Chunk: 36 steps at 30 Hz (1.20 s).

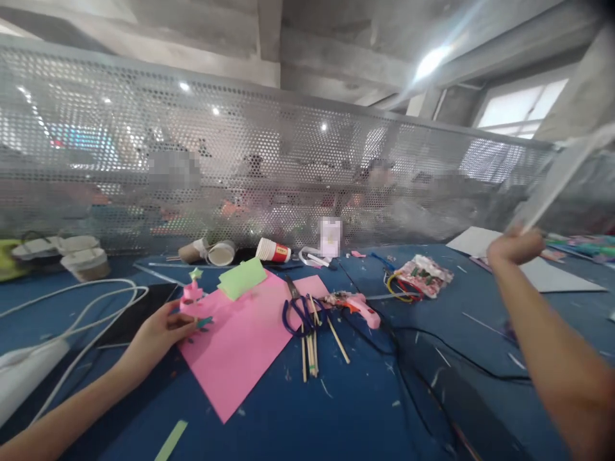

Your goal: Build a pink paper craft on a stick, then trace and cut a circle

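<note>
My left hand (pixel 156 330) is closed at the left of the table, its thumb and fingers pinching a small pink craft figure (pixel 192 296). A light green star tops the figure, and a teal piece (pixel 204 322) sticks out by my fingertips. On the right, my right hand (pixel 516 247) is raised above the table, closed round a long whitish flat strip (pixel 557 176). Motion blurs that strip, so its material is unclear. Pink paper (pixel 235 358) lies beside my left hand, with light green paper (pixel 243 278) on top.
Blue-handled scissors (pixel 302 314) and wooden sticks (pixel 312 352) lie mid-table, beside a pink glue gun (pixel 358 306) with a black cable. Paper cups (pixel 273 250) line the back before a perforated metal screen (pixel 269 160). A white cable (pixel 96 288) curls at left; white sheets (pixel 567 275) lie right.
</note>
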Available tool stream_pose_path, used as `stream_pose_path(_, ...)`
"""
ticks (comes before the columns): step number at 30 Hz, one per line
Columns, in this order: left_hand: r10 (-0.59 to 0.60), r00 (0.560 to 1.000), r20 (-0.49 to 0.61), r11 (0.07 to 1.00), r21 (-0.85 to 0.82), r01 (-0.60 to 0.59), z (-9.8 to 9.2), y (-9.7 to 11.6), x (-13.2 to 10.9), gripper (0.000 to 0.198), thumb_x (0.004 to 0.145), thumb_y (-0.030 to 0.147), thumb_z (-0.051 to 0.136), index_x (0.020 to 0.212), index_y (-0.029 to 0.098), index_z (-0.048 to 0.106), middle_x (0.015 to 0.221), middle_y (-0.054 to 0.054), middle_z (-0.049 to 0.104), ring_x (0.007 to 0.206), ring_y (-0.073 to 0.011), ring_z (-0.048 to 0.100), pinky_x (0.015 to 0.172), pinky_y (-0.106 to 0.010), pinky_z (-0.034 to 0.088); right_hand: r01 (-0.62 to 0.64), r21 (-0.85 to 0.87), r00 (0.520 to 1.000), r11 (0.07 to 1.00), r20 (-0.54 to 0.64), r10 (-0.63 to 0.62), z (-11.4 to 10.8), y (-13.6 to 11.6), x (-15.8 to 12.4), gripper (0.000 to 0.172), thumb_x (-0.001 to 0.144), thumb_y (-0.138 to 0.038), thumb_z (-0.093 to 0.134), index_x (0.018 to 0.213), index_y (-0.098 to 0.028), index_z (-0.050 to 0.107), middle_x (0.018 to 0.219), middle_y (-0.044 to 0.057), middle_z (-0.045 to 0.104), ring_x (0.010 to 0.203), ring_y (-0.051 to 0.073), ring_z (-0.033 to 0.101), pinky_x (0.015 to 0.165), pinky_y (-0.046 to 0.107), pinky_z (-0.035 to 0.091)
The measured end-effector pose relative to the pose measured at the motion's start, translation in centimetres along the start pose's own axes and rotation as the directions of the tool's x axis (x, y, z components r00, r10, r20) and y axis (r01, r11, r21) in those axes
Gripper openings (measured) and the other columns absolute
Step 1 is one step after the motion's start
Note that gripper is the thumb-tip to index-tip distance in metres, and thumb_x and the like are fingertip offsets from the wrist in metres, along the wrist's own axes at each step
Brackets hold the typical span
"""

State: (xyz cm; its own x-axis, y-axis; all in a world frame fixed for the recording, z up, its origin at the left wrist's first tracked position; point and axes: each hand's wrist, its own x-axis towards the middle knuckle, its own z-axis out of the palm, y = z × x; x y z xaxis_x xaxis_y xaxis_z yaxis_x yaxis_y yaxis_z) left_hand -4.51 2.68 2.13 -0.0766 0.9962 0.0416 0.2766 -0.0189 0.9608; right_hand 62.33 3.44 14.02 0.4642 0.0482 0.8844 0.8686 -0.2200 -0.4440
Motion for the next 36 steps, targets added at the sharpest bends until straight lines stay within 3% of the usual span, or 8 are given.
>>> stream_pose_path(3,0.086,0.994,0.067,0.995,-0.053,-0.083,-0.1,-0.3,-0.6,0.061,0.056,0.033,0.081,0.105,0.016,0.05,0.07,0.001,0.069,0.068,-0.0184,0.068,0.062,-0.025,0.051,-0.091,-0.057,0.996,0.994,-0.015,0.091,-4.0,-3.3,-2.9,0.038,0.094,-0.024,0.04,0.108,0.004,0.061,0.093,0.035,0.063,0.096,0.039,0.063,0.073,0.047,0.043)
stream_pose_path(10,0.069,0.988,-0.139,0.993,-0.083,-0.081,-0.3,-0.1,-2.7,0.066,0.071,0.014,0.072,0.129,0.01,0.041,0.075,-0.004,0.068,0.059,-0.0147,0.065,0.063,-0.027,0.052,0.343,0.169,0.886,0.924,0.268,-0.378,-21.8,-15.8,-20.3,0.038,0.09,-0.029,0.048,0.114,-0.004,0.062,0.09,0.021,0.071,0.069,0.027,0.069,0.057,0.031,0.047)
stream_pose_path(16,0.083,0.968,-0.237,0.988,-0.104,-0.11,-2.5,0.6,-6.9,0.055,0.089,0.025,0.053,0.139,0.017,0.031,0.098,-0.007,0.066,0.079,-0.0149,0.064,0.072,-0.025,0.05,0.564,0.486,0.46,0.667,0.486,-0.743,-29.8,-21.5,-28.9,0.069,0.086,0.001,0.031,0.147,-0.032,0.026,0.144,-0.001,0.044,0.13,0.023,0.043,0.105,0.042,0.036)
stream_pose_path(21,-0.041,0.999,-0.007,0.979,-0.201,0.039,-6.0,1.5,-10.5,0.053,0.094,0.047,0.028,0.125,0.009,0.049,0.095,-0.014,0.066,0.07,-0.0173,0.065,0.06,-0.03,0.054,0.254,0.651,-0.004,0.715,0.74,-0.673,-30.0,-24.3,-31.4,0.059,0.093,-0.031,0.043,0.148,-0.035,0.019,0.153,0.0,0.024,0.138,0.039,0.024,0.102,0.066,0.026)
stream_pose_path(23,-0.062,0.992,0.108,0.972,-0.219,0.085,-7.2,1.6,-12.2,0.053,0.089,0.045,0.045,0.132,0.015,0.043,0.107,-0.015,0.065,0.07,-0.0178,0.066,0.059,-0.033,0.056,0.098,0.688,-0.076,0.719,0.726,-0.684,-29.9,-25.2,-31.8,0.061,0.093,-0.044,0.043,0.148,-0.035,0.018,0.155,0.001,0.019,0.14,0.038,0.015,0.105,0.064,0.021)
stream_pose_path(27,0.051,0.967,0.249,0.958,-0.285,0.023,-8.6,1.7,-15.2,0.12,0.057,0.009,0.079,0.145,0.041,0.004,0.145,-0.013,0.038,0.076,-0.0149,0.067,0.049,-0.02,0.052,-0.084,0.767,-0.016,0.636,0.638,-0.77,-29.8,-25.6,-32.5,0.06,0.09,-0.053,0.043,0.145,-0.034,0.027,0.156,0.002,0.017,0.143,0.031,0.006,0.111,0.057,0.012)
stream_pose_path(32,0.078,0.964,0.254,0.945,-0.326,0.01,-9.6,2.1,-18.2,0.086,0.064,0.015,0.074,0.141,0.026,0.036,0.133,-0.013,0.053,0.08,-0.0168,0.068,0.055,-0.017,0.054,-0.383,0.639,0.425,0.667,0.763,-0.487,-28.2,-23.7,-32.9,0.074,0.082,-0.055,0.056,0.143,-0.021,0.032,0.153,0.012,0.025,0.141,0.028,0.021,0.113,0.049,0.019)
stream_pose_path(36,0.299,0.945,0.137,0.909,-0.343,-0.238,-9.7,2.7,-21.0,0.099,0.064,0.018,0.075,0.145,0.037,0.021,0.143,-0.007,0.044,0.097,-0.0204,0.067,0.071,-0.027,0.059,-0.813,0.344,0.15,0.471,0.903,-0.402,-27.4,-23.1,-31.4,0.069,0.072,-0.05,0.069,0.129,-0.017,0.049,0.125,0.015,0.06,0.113,0.03,0.059,0.095,0.048,0.046)
